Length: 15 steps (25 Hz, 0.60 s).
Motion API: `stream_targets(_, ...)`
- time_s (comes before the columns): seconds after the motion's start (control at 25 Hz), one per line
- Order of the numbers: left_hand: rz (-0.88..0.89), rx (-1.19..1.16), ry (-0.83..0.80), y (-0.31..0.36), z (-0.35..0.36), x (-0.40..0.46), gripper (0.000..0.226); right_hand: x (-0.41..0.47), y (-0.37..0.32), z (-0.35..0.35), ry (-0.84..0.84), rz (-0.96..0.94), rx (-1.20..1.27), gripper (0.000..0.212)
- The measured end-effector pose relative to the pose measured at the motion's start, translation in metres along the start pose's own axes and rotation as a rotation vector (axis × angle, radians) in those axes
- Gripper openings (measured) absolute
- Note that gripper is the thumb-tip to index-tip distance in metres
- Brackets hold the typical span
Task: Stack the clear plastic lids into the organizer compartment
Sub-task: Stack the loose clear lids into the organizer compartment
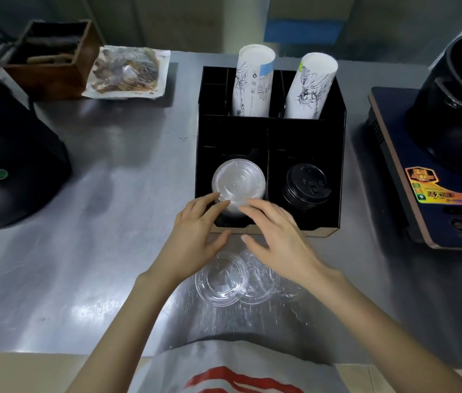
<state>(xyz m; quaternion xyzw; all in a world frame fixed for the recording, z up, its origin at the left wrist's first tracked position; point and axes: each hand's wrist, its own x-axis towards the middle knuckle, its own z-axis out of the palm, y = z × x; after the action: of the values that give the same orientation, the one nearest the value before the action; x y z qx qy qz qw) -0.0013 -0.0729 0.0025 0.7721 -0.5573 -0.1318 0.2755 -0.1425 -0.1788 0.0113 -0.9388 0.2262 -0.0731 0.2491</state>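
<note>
Clear plastic lids (234,279) lie loose and overlapping on the steel surface (96,251), nearest the person. Just beyond, the left hand (195,236) and right hand (278,236) reach forward, fingers spread, their tips touching the near edge of a stack of clear lids (236,181) in the front-left compartment of the black organizer (340,171); neither hand closes around anything. Black lids (305,182) fill the neighbouring compartment. Uneven pressing could tilt the stack against the divider.

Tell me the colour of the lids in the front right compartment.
Black lids, seen in the head view.
</note>
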Motion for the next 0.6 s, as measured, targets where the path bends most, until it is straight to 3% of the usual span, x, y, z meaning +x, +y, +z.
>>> stream_targets(0.2,-0.083,-0.033,-0.04,-0.015,0.011,-0.042,0.058,-0.027,-0.004,0.021,-0.148,-0.015,-0.009,0.057)
stream_targets(0.4,-0.152,0.022,-0.142,-0.022,0.031,-0.074,0.077,-0.042,-0.008,0.034,-0.352,-0.034,-0.069,0.069)
stream_targets(0.6,-0.157,0.03,-0.128,-0.023,0.045,-0.087,0.078,-0.044,-0.013,0.039,-0.377,-0.053,-0.108,0.07)
